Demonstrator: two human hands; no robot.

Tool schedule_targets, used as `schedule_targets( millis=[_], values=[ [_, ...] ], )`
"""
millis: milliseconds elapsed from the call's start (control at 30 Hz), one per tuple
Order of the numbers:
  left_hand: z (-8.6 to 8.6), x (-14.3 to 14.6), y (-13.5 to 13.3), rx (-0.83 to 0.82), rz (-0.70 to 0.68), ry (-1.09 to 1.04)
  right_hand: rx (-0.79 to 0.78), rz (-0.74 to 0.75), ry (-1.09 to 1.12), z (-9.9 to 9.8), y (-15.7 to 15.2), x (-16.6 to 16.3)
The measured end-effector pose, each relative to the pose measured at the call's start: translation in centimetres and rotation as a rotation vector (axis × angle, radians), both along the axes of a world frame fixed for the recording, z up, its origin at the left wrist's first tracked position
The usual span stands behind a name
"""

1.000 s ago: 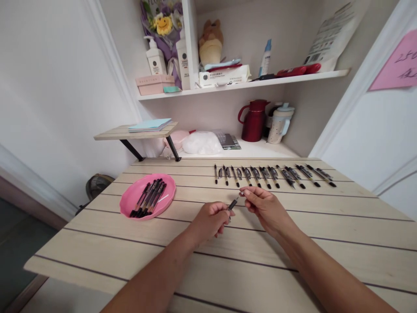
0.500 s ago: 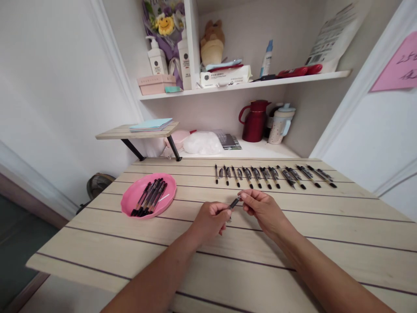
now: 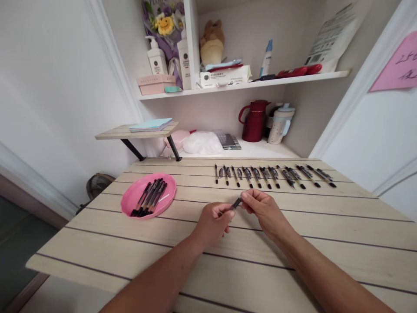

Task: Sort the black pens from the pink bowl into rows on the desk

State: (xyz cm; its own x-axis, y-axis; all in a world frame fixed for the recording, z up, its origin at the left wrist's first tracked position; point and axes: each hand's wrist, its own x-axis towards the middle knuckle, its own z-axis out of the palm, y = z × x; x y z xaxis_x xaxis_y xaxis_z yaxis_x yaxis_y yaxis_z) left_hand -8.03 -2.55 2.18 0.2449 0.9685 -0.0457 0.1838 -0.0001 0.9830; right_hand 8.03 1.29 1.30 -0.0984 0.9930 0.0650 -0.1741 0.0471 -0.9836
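Between my hands, above the middle of the table, is a dark pen (image 3: 236,203). My left hand (image 3: 215,219) is closed round its lower-left part, hiding most of that end. With thumb and fingertips my right hand (image 3: 259,204) pinches the upper-right tip, so what lies under those fingers cannot be made out. Beyond the hands, a row of black pens with separate caps (image 3: 256,174) lies across the back right of the table. On the left sits a pink scalloped plate (image 3: 128,198) holding several black pens (image 3: 150,198) and a thin white stick (image 3: 164,197).
The slatted wooden table (image 3: 114,243) runs to a wall at the left. A small raised stand (image 3: 114,132) carries papers at the back. Behind are a red jug (image 3: 256,121), a speckled cup (image 3: 280,126), a white plastic bag (image 3: 203,143) and a loaded shelf (image 3: 276,79).
Both hands have shifted very slightly to the right with the pen between them. The pens in the row and on the plate lie as before.
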Motion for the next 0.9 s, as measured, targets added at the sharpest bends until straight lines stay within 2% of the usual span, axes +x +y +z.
schedule_targets(
  millis=[133,333,500,633,800,900],
  values=[
    [0.03,-0.01,0.0,-0.006,0.017,-0.027,-0.043,0.089,0.151,0.4,-0.03,0.17],
    [0.46,-0.01,-0.05,0.024,0.005,-0.022,-0.054,0.068,0.121,0.51,-0.25,-0.19],
    [0.4,0.0,-0.01,0.039,-0.013,-0.06,-0.088,0.192,0.222,0.85,-0.52,-0.23],
    [0.31,0.04,-0.01,0.045,-0.008,-0.056,-0.058,0.116,0.167,0.77,-0.48,-0.22],
    [0.32,-0.01,0.1,0.034,-0.015,-0.045,-0.089,0.187,0.249,0.79,-0.49,-0.22],
    [0.22,-0.04,0.18,0.041,-0.017,-0.056,-0.082,0.091,0.2,0.66,-0.46,-0.32]
  ],
)
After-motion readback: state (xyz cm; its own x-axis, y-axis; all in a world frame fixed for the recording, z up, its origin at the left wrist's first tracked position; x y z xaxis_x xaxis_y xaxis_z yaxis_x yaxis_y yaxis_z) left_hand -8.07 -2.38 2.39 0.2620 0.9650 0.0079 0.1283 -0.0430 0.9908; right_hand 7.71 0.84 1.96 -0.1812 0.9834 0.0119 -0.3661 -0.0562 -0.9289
